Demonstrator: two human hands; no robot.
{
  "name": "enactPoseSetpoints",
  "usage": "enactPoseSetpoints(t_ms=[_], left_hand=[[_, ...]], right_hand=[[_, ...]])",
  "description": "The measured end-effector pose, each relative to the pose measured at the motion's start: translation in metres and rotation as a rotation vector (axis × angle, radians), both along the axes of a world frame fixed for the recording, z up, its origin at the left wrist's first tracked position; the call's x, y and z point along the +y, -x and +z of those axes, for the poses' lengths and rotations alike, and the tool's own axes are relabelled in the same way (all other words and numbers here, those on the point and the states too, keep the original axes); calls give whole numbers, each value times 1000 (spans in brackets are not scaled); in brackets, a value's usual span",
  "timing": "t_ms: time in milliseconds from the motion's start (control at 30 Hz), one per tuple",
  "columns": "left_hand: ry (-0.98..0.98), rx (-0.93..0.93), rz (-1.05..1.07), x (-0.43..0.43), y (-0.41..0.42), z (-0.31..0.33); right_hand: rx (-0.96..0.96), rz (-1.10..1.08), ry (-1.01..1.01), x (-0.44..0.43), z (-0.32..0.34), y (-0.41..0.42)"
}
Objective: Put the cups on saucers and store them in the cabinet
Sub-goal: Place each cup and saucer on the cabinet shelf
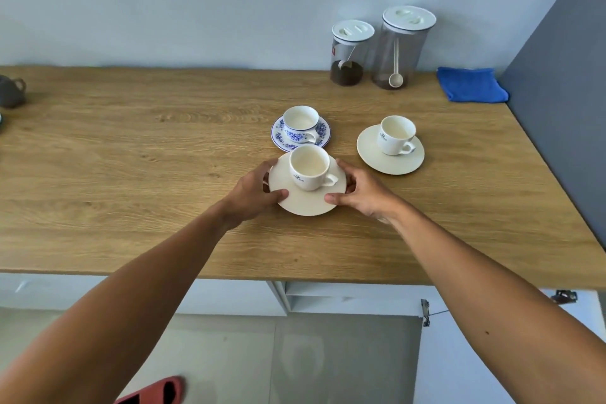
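Three cups stand on saucers on the wooden counter [164, 174]. The nearest white cup [310, 167] sits on a cream saucer [305, 202]. My left hand [255, 188] grips that saucer's left rim and my right hand [357, 188] grips its right rim, thumbs on top. Just behind it a blue-flowered cup [300, 123] rests on a matching blue-patterned saucer [324, 134]. To the right a second white cup [395, 134] stands on another cream saucer [387, 159]. Below the counter at the right, a cabinet [344, 297] stands open, its door [511, 354] swung out.
Two clear jars with white lids stand by the back wall, the smaller jar [349, 52] holding dark grounds and the taller jar [403, 46] a scoop. A blue cloth [470, 84] lies at the back right. A dark teapot [11, 92] sits at the far left. A grey wall [564, 92] bounds the right.
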State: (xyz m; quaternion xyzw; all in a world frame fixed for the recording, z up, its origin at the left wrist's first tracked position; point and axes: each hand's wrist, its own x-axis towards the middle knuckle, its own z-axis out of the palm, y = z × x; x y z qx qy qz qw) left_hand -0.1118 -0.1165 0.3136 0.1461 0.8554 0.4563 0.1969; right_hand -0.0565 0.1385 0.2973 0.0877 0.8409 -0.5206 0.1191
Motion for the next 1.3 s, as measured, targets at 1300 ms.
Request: enactPoseSetpoints(t_ms=[1300], left_hand=[[-119, -281, -384, 34, -283, -61]], right_hand=[[-79, -359, 324, -6, -47, -382]])
